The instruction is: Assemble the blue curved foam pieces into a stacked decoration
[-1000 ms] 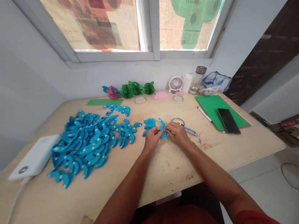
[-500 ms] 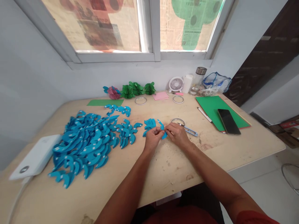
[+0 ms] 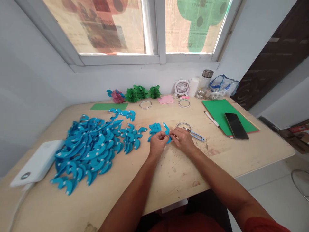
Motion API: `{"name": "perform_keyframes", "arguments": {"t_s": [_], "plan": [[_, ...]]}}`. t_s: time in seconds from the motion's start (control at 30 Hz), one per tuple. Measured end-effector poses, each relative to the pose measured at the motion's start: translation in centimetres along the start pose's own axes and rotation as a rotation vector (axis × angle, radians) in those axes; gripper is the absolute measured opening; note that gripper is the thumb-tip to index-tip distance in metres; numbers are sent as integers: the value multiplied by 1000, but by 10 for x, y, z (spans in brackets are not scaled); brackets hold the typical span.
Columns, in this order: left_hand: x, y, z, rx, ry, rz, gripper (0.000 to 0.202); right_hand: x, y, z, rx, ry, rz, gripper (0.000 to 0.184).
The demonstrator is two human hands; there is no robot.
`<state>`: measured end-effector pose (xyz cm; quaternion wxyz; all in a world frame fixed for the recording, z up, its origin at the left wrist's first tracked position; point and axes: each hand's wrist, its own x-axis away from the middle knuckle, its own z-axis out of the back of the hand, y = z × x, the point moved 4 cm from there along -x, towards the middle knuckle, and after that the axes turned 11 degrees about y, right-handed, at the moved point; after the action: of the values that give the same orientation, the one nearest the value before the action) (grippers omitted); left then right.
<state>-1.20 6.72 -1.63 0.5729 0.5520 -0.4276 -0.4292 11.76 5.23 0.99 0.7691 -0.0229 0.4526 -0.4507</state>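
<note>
Between my two hands is a curved blue paper piece (image 3: 166, 128) with a small white patch on it. My left hand (image 3: 158, 143) pinches it from the left, fingers closed. From the other side my right hand (image 3: 181, 138) grips it with thumb and fingertips; the fingers hide its lower part. Just beyond my left hand lies a small stack of blue pieces (image 3: 154, 128). A roll of tape (image 3: 183, 125) and a light-blue utility knife (image 3: 197, 136) rest just past my right hand. Farther left spreads a large heap of similar blue pieces (image 3: 89, 141).
A white power bank (image 3: 40, 161) with a cable sits at the left. Along the back stand green paper ornaments (image 3: 141, 92), a small fan (image 3: 182, 87) and a bottle (image 3: 204, 84). On the right, a phone (image 3: 236, 125) lies on green sheets (image 3: 217, 112) beside a pen (image 3: 211, 119).
Both hands stay in nearly the same place, still holding the blue piece. Its visible upper end and my fingertips have shifted only very slightly.
</note>
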Motion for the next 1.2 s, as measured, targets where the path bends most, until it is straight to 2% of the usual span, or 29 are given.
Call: {"name": "perform_keyframes", "arguments": {"t_s": [0.27, 0.47, 0.63, 0.73, 0.83, 1.0, 1.2], "plan": [[0, -6, -1, 31, 14, 2, 7, 1, 1, -2, 58, 14, -84, 15], [2, -1, -2, 53, -5, 16, 7, 1, 3, -2, 25, 39, -143, 23], [3, 3, -1, 62, 9, 23, 9, 1, 14, 3, -42, 104, -296, 24], [3, 0, -1, 91, 11, 51, 11, 0, 18, 1, -125, 70, -380, 20], [3, -3, -3, 130, -23, 65, 12, 1, 20, -4, -248, 22, -444, 17], [4, -6, -7, 185, -109, 91, 15, 5, 27, -12, -410, 28, -568, 9], [5, -3, -9, 150, -150, 87, 14, 5, 33, -12, -418, 53, -604, 9]]}}
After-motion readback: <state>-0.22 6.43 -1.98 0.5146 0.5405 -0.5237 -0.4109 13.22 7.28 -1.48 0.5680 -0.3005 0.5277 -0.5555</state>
